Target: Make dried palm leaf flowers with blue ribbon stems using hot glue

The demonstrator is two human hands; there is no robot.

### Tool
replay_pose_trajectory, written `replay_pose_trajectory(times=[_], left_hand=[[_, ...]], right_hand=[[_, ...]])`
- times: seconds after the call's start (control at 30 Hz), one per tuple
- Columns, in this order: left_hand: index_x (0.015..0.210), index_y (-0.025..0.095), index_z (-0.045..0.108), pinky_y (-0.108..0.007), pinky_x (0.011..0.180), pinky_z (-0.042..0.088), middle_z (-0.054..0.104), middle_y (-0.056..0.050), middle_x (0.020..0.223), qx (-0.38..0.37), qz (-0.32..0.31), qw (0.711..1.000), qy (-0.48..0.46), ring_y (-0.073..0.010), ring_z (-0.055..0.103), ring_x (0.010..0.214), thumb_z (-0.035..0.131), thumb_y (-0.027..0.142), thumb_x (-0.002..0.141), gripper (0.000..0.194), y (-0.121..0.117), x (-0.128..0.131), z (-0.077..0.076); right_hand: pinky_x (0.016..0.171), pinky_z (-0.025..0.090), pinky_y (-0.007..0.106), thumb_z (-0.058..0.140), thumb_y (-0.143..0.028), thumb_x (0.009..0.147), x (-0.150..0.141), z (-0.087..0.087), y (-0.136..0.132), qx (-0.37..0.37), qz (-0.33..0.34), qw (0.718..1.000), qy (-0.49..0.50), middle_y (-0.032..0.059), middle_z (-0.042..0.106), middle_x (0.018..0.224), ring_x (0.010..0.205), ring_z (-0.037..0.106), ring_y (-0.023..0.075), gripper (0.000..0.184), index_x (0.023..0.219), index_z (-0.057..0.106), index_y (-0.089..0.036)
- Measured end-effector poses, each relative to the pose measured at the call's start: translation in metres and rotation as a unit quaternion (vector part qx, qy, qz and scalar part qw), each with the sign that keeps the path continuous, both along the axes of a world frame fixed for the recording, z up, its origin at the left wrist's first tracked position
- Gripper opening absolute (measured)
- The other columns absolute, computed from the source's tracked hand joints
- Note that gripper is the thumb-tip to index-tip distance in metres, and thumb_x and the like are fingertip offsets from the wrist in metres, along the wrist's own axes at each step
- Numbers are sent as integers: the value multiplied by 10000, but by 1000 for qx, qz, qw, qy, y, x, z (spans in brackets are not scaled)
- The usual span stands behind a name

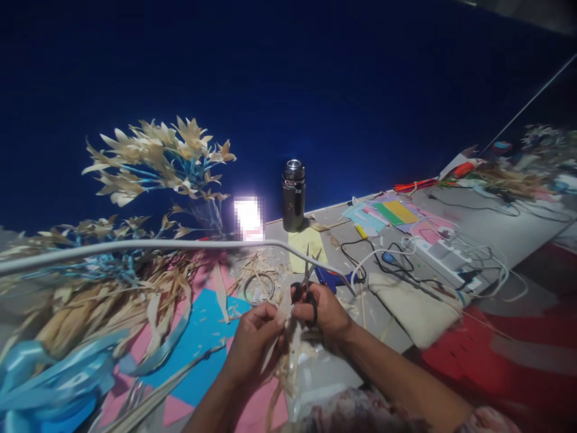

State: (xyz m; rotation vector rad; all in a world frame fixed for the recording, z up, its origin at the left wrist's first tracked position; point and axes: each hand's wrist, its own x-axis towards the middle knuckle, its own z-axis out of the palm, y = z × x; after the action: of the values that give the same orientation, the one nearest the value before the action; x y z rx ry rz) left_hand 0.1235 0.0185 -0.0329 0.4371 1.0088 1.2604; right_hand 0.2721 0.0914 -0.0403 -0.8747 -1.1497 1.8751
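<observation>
Pinched in my left hand (259, 337) is a pale strip of dried husk (283, 308), its upper end standing above the fingertips. My right hand (327, 313) is closed around the black handles of a pair of scissors (308, 273). The blades point up and away from me, slightly parted, and no husk lies between them. Both hands are close together at the table's near side. Below them hang more pale husk pieces (293, 361). A blue glue gun (329, 278) lies just beyond my right hand, and a roll of tape (259, 288) is beyond my left.
Husk flowers on blue stems (166, 162) stand at the left, above heaped dried husks (72, 313). A dark flask (293, 198) stands at the back. A white tube (202, 245) crosses in front. Power strip (444, 258), cables and a cream pouch (415, 307) lie right.
</observation>
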Motion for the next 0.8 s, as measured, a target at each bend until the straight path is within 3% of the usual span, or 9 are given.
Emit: replay_pose_trajectory(times=[0.27, 0.43, 0.53, 0.67, 0.8], left_hand=[[595, 169, 609, -255, 506, 351, 572, 12, 506, 49, -66, 997, 7, -112, 494, 464, 887, 268, 657, 302, -4, 3, -1], [612, 160, 632, -271, 517, 371, 581, -5, 544, 56, -131, 990, 1, -127, 514, 491, 907, 319, 647, 319, -4, -6, 2], [602, 162, 629, -265, 505, 374, 571, 4, 536, 52, -134, 989, 11, -124, 508, 480, 927, 323, 605, 339, -3, -9, 6], [554, 159, 613, -257, 484, 372, 557, 18, 518, 56, -100, 993, 43, -111, 491, 445, 938, 296, 549, 352, 0, -10, 11], [567, 157, 625, -264, 501, 379, 557, 10, 496, 55, -114, 991, 53, -121, 504, 455, 922, 299, 589, 330, -1, -9, 9]], right_hand=[[604, 408, 241, 890, -315, 564, 1, 6, -2, 29, -67, 997, -21, -33, 571, 695, 613, 485, 108, 363, 771, 629, -171], [512, 337, 226, 877, -329, 559, 8, 12, -1, -48, 26, 998, 15, -49, 508, 588, 530, 418, 88, 341, 675, 603, -162], [483, 287, 210, 898, -339, 543, 14, 13, 3, -76, 20, 996, 31, -48, 524, 593, 516, 397, 75, 374, 697, 609, -157], [500, 294, 209, 919, -482, 558, 22, 13, 2, -50, 12, 998, 34, -7, 615, 688, 549, 427, 80, 509, 826, 640, -151], [540, 350, 222, 950, -387, 517, 17, 11, -11, -24, 62, 998, 6, -23, 597, 667, 576, 473, 97, 476, 786, 638, -150]])
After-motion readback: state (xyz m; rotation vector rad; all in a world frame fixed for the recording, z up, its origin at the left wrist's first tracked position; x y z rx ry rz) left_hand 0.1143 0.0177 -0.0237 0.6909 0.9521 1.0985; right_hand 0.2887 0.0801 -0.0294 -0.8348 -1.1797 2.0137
